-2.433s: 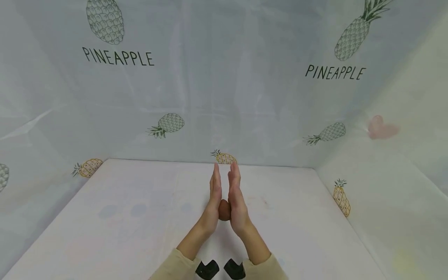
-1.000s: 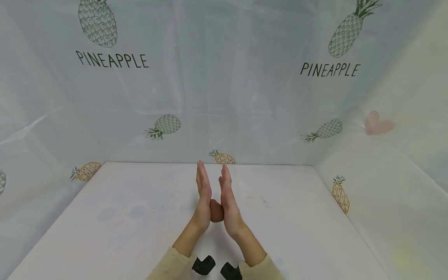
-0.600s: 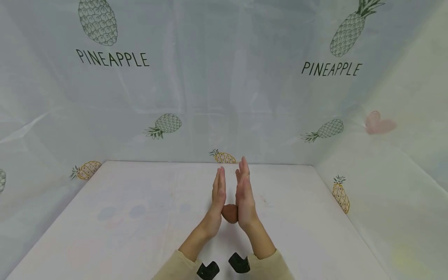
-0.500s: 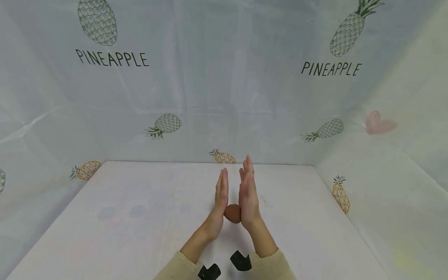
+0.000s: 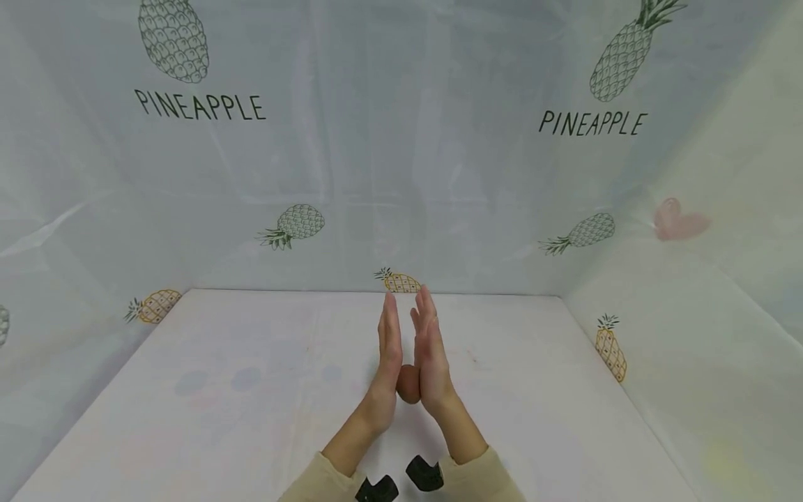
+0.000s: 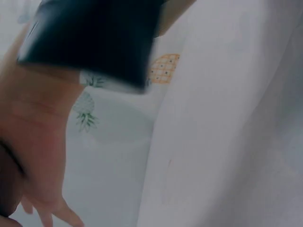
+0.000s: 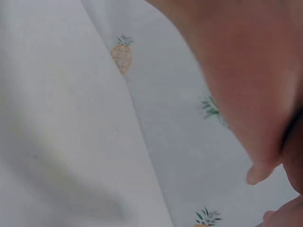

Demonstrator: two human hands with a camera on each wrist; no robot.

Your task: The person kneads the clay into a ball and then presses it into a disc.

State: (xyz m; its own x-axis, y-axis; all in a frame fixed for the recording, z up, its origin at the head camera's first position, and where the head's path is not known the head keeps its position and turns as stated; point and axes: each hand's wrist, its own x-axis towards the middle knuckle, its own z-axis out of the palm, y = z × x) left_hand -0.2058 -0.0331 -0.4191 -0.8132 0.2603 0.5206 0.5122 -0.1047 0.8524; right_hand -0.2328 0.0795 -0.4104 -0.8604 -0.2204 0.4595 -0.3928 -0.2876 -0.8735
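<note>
A smooth brown ball, which looks like modelling clay (image 5: 408,384), sits between my two palms above the white tabletop. My left hand (image 5: 384,369) presses its left side, fingers straight and pointing forward. Against the other side lies the palm of my right hand (image 5: 434,366), its fingers straight too and slightly spread. The fingertips of both hands stand apart, with a narrow gap between. In the left wrist view the brown ball (image 6: 9,184) shows at the left edge beside a palm. The right wrist view has part of the ball (image 7: 296,161) at its right edge.
The white tabletop (image 5: 251,418) spreads under both forearms. Around it hang pale sheets (image 5: 389,139) printed with pineapples. A black wrist device (image 5: 377,489) sits at the left cuff, another black device (image 5: 424,474) at the right cuff.
Both hands and the ball swing left and right over these frames, most recently leftward. Since half a second ago the left hand has slid forward and the right back. The ball's outline looks rounder.
</note>
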